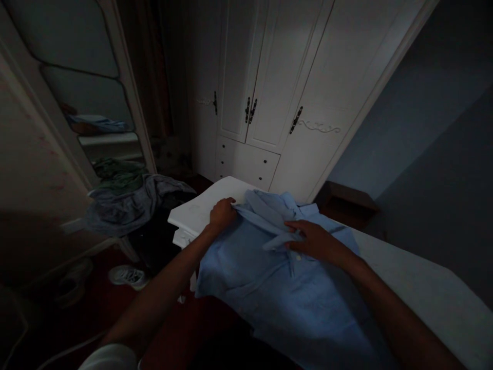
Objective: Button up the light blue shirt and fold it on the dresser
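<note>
A light blue button-up shirt (246, 257) lies spread across a white table (408, 267), and its lower part hangs over the near edge. My left hand (223, 213) is closed on a fold of the shirt near the table's left end. Farther right, my right hand (314, 240) pinches another part of the shirt between thumb and fingers, beside a small pale button. The cloth between the two hands is bunched into loose folds. Which part of the shirt each hand grips is hard to make out in the dim light.
Behind the table stands a white wardrobe (265, 67) with dark handles. Grey and green clothes (127, 200) are heaped at the left, by a mirror (88, 92). A sneaker (129, 276) sits on the red floor. A brown wooden box-like piece (346, 203) stands behind the table.
</note>
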Demonstrator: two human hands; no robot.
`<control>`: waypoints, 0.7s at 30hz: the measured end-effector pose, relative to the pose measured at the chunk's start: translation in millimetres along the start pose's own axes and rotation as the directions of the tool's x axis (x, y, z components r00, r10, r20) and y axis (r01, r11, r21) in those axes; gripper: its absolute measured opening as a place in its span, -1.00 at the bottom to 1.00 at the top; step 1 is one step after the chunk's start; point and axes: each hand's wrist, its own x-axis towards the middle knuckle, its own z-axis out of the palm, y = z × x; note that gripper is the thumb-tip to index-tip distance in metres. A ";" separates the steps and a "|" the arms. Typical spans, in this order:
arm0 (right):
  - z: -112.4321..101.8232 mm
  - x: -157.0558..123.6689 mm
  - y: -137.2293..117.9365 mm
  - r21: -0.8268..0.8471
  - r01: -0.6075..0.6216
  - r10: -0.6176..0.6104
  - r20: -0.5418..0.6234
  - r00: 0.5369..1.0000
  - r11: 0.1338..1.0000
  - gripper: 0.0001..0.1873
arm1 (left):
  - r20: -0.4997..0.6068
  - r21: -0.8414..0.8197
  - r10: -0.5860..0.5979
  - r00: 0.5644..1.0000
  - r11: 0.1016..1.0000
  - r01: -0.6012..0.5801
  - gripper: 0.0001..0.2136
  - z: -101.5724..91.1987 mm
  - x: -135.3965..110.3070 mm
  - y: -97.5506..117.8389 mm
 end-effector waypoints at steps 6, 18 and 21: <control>-12.8 -31.1 12.2 -0.126 -0.086 0.109 0.189 0.976 0.988 -0.15 | 0.033 0.052 0.133 0.991 0.989 -0.135 -0.49 7.5 -3.4 -0.4; 10.1 -65.9 -58.9 0.192 0.284 -0.331 0.286 0.899 0.939 -0.29 | 0.416 -0.166 0.442 0.795 0.896 -0.411 -0.53 -18.2 46.8 -15.6; -3.6 -27.7 -52.8 0.283 0.224 -0.279 0.170 0.945 0.933 -0.45 | 0.412 -0.193 0.430 0.803 0.903 -0.385 -0.57 -29.2 49.5 -19.6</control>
